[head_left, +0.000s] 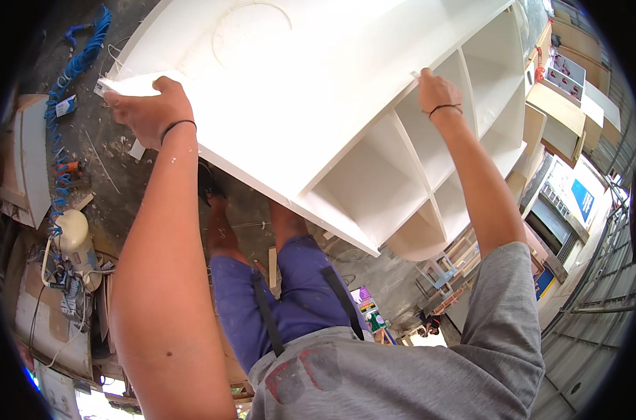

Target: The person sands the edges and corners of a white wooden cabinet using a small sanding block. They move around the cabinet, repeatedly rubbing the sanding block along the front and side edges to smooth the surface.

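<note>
A large white cabinet (262, 119) with open square compartments along its right side fills the upper middle. At its left end my left hand (153, 115) is closed around a flat white piece (139, 85) by the cabinet's corner, thumb on top. Whether that piece is part of the cabinet, I cannot tell. My right hand (440, 94) is closed in a pinch at the edge between the big white panel and the compartments. A small pale bit shows at its fingertips, too small to name. A thin pale loop (290, 24) lies on the panel.
Blue coiled air hose (59, 140) hangs at the left above a cream-coloured tank (73, 231). Wooden boxes and boards (556, 122) stand at the right. Scraps lie on the dark floor (101, 168) beside the cabinet. A corrugated metal wall (605, 294) rises at the far right.
</note>
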A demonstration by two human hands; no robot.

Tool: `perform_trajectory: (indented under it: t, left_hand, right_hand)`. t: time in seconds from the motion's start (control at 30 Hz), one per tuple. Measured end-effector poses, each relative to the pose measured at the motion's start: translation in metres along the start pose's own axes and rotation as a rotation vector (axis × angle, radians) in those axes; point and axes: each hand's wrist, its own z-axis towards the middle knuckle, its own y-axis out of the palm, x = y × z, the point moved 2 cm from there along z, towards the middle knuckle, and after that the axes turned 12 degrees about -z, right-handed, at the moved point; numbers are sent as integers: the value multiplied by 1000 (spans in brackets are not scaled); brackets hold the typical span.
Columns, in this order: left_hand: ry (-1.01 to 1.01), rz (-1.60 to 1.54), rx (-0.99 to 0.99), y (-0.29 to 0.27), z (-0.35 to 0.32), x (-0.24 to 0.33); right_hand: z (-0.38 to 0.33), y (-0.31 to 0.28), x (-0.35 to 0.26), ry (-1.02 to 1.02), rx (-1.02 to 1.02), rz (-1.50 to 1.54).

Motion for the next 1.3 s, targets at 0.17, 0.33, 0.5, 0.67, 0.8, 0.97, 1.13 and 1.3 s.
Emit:
perform_trajectory:
  t: [0.17, 0.33, 0.5, 0.67, 0.8, 0.97, 1.13, 1.3]
  left_hand:
    - [-4, 4, 4, 5, 0, -3]
    - [-12, -11, 24, 2, 1, -6]
    - [-8, -30, 13, -2, 1, 0]
    - [13, 19, 40, 3, 1, -3]
    - [14, -15, 40, 2, 2, -9]
    - [-8, -34, -1, -2, 2, -3]
    - [29, -52, 31, 3, 1, -7]
    - [5, -65, 3, -1, 2, -10]
  right_hand:
    - [-121, 4, -141, -504, -262, 40]
    - [-60, 11, -64, -292, -8, 83]
    - [15, -19, 15, -24, 45, -48]
    - [-120, -1, -149, -521, -221, 51]
    - [-85, 0, -109, -411, -160, -48]
    - [3, -10, -12, -97, -46, -139]
    - [-118, 2, -152, -559, -266, 12]
    - [-65, -11, -102, -366, -202, -116]
